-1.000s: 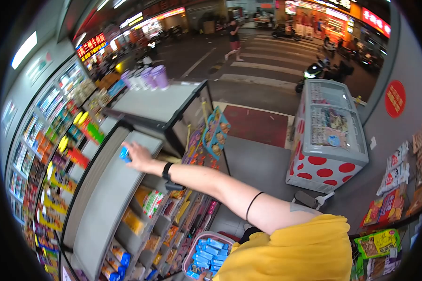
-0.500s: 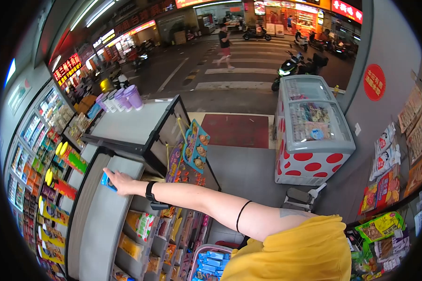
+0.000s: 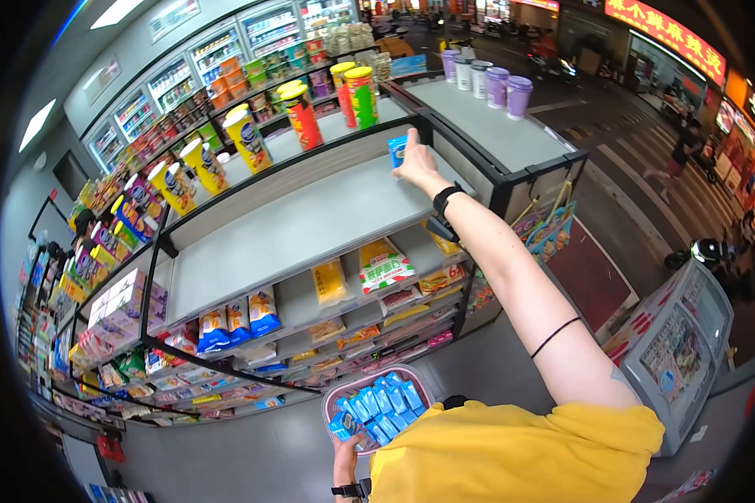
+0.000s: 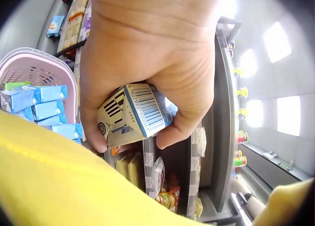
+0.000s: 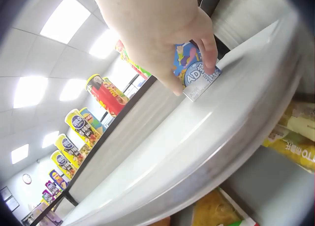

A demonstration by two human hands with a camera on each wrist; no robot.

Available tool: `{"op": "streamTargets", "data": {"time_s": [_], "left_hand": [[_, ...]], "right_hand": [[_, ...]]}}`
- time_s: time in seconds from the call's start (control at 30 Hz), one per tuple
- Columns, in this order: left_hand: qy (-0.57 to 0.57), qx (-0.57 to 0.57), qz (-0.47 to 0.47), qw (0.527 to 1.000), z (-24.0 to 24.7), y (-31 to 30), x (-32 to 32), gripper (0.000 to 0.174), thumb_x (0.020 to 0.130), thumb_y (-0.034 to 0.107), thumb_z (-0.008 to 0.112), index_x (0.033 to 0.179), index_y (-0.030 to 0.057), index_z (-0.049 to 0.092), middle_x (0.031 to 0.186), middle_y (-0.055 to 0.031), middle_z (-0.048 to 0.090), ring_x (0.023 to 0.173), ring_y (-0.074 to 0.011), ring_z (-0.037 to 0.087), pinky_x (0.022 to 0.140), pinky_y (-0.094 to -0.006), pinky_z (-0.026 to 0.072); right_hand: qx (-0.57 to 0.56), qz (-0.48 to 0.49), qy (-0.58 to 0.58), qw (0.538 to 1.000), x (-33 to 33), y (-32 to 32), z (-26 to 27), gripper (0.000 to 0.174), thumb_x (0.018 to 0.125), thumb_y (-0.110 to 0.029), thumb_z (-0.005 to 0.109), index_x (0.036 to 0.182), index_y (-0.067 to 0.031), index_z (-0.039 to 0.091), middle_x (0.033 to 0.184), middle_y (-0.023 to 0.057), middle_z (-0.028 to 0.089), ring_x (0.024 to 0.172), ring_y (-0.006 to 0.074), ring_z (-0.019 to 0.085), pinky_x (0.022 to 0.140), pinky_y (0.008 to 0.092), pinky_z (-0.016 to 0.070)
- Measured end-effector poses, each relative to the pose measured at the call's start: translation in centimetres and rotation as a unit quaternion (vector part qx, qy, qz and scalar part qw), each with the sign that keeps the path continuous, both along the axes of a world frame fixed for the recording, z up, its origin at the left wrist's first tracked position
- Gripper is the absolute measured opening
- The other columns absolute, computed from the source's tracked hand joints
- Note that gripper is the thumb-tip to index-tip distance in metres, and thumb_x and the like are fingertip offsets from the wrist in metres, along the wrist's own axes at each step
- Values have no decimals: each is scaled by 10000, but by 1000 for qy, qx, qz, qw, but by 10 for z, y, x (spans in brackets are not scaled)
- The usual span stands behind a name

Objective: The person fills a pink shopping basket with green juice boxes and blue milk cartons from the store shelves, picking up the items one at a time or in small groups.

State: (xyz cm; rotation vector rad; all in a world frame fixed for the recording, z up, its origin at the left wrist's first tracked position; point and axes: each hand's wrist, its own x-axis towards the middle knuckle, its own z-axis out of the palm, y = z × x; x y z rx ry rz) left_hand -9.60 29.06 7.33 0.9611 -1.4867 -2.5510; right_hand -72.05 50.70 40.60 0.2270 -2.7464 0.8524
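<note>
Near the far right corner of a bare grey top shelf [image 3: 294,218], my right hand [image 3: 419,163] grips a small blue drink carton [image 3: 397,151]. In the right wrist view this carton [image 5: 194,74] stands on the shelf [image 5: 187,130], its lower edge at the surface, fingers and thumb on either side. Low down, my left hand [image 3: 346,459] is at the front left edge of a pink basket [image 3: 428,390] packed with blue cartons [image 3: 386,407]. The left wrist view shows that hand [image 4: 152,49] holding another carton [image 4: 140,110] between thumb and fingers, barcode end showing.
Tall chip canisters [image 3: 243,138] line the ledge behind the shelf. Bagged snacks [image 3: 264,312] fill the shelves below. Purple and white cups [image 3: 495,88] stand on the adjoining counter, and a chest freezer [image 3: 679,360] is at the right.
The head view has swung left, bringing more of the shelf and the left hand at the basket into sight. The right hand still holds its carton at the top shelf.
</note>
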Motion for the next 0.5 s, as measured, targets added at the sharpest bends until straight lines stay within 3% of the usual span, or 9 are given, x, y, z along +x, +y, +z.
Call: {"op": "streamTargets", "data": {"time_s": [0.23, 0.3, 0.5], "left_hand": [[-17, -4, 113, 993, 10, 20, 36, 655, 714, -117, 690, 1321, 23, 491, 1170, -99, 619, 1062, -244, 633, 925, -384, 519], [-15, -13, 134, 991, 20, 30, 37, 645, 715, -114, 693, 1314, 23, 495, 1176, -104, 616, 1060, -248, 634, 914, -385, 526], [-2, -30, 123, 992, 37, 43, 37, 645, 727, -110, 685, 1327, 19, 484, 1185, -114, 612, 1059, -256, 634, 894, -390, 542]], "right_hand": [[14, -49, 5, 999, -61, 6, -2, 937, 620, -191, 918, 1323, -89, 308, 1139, 285, 656, 1084, 446, 656, 926, 501, 561], [2, -35, -5, 999, -65, 10, 0, 899, 692, -92, 830, 1395, -105, 270, 1182, 326, 578, 1106, 451, 638, 920, 493, 562], [-15, -38, 19, 999, -85, 14, -10, 802, 769, -57, 743, 1418, -106, 275, 1195, 336, 561, 1095, 450, 639, 926, 483, 560]]}}
